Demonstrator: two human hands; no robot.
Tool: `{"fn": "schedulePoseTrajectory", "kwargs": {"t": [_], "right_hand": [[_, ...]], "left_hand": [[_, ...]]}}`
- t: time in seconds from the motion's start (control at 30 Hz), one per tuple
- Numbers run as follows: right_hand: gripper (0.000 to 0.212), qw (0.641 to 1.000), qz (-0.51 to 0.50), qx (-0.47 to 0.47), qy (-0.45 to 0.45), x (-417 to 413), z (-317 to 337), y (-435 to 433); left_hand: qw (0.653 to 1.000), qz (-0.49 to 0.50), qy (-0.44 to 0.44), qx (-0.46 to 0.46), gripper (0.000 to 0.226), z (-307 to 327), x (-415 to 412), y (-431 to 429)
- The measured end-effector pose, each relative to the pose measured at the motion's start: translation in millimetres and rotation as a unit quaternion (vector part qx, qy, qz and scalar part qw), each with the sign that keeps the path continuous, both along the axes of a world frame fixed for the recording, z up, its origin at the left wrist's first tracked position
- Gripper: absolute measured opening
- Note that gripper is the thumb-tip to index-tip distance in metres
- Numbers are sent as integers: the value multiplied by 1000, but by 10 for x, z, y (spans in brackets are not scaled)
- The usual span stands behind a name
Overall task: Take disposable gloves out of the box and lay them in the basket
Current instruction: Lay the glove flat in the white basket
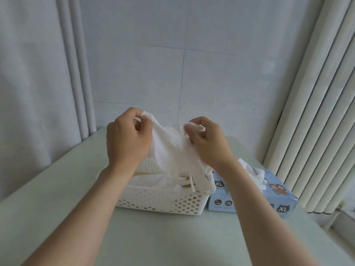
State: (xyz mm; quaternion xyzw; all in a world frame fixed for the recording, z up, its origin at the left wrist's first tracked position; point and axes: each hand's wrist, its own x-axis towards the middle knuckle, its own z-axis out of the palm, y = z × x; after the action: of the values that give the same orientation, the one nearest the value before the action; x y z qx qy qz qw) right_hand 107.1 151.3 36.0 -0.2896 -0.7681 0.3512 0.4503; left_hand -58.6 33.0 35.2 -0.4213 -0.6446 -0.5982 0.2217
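From the head view, 2 hands hold 1 thin white glove (169,143) above the basket (163,202) — the left hand (126,139) pinches its upper left edge, the right hand (207,143) pinches the upper right edge. The glove's lower end hangs into the white perforated basket, where more gloves lie. Just right of it on the table (172,239) sits the blue box (255,196) marked XL — a glove sticks out of its top.

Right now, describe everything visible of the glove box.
The glove box is light blue, cardboard by its look, printed with XL marks, round icons and a cartoon picture. It lies flat on the table, close to the right of the basket. A crumpled white glove sticks up from its top opening.
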Motion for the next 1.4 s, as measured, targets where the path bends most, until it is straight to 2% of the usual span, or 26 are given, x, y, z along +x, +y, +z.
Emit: {"fn": "schedulePoseTrajectory", "kwargs": {"t": [0.17, 0.3, 0.37, 0.47, 0.63, 0.73, 0.83, 0.93, 1.03, 1.1, 1.17, 1.27, 1.33, 1.4], "right_hand": [[12, 992, -9, 43, -117, -63, -172, 119], [12, 975, -20, 96, -201, -87, -233, 119], [10, 959, -29, 131, -250, -139, -249, 105], [7, 940, -25, 145, -308, -264, -311, 76], [16, 893, -70, 177, -409, -394, -409, 31], [31, 872, -102, 189, -440, -376, -367, -2], [26, 866, -124, 218, -432, -369, -327, -12], [20, 884, -40, 146, -443, -332, -320, 17], [45, 867, 27, 68, -494, -207, -295, 8], [46, 857, 35, 64, -510, -169, -292, -3], [35, 839, 33, 92, -535, -174, -312, -12], [27, 823, 27, 121, -554, -185, -352, -18], [33, 830, 18, 131, -542, -191, -334, -23], [41, 839, 3, 146, -524, -204, -294, -22]], "left_hand": [[997, 4, 36, -71, 13, -214, -57, -34], [992, 5, 22, -126, 11, -248, -134, -75], [976, 27, 21, -217, 15, -294, -190, -87], [931, 64, 35, -357, 22, -388, -263, -104], [885, 92, 39, -455, 29, -432, -292, -111], [866, 106, 34, -487, 26, -438, -331, -72], [853, 107, 39, -510, 15, -433, -329, -41], [846, 108, 44, -521, 14, -439, -318, -29], [853, 104, 66, -507, 11, -428, -329, -43], [852, 88, 68, -512, 18, -421, -345, -39], [845, 41, 30, -533, 15, -427, -352, -32], [812, -33, -43, -581, 18, -461, -385, -10], [782, -49, -53, -619, 24, -472, -408, 2], [766, -56, -51, -638, 23, -482, -438, 26]]}}
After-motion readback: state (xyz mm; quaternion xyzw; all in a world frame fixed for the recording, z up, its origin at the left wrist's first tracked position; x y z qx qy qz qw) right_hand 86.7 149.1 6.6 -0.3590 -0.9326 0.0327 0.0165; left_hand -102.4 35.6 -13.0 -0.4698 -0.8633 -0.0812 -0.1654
